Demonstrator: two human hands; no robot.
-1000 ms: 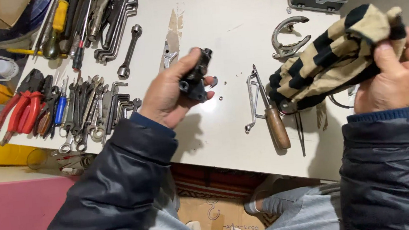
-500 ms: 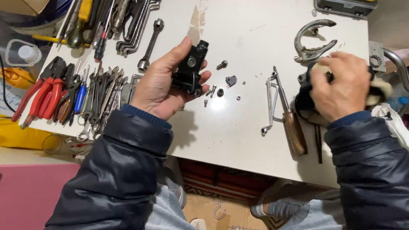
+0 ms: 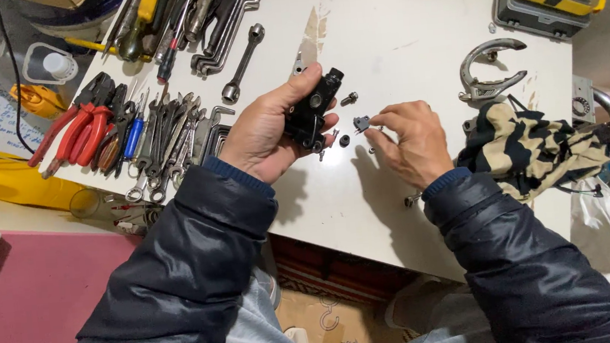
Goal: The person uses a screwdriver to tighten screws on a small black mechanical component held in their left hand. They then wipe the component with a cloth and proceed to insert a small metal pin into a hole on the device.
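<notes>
The black housing sits at frame centre, clamped in the left hand; its long axis runs from lower left to upper right. Just right of it, the right hand pinches a small black part between thumb and forefinger, fingers closed on it. The part lies nearer the right hand, apart from the housing. Loose screws rest on the white table.

One head-worn camera looks steeply down, close above the white table and the person's lap
</notes>
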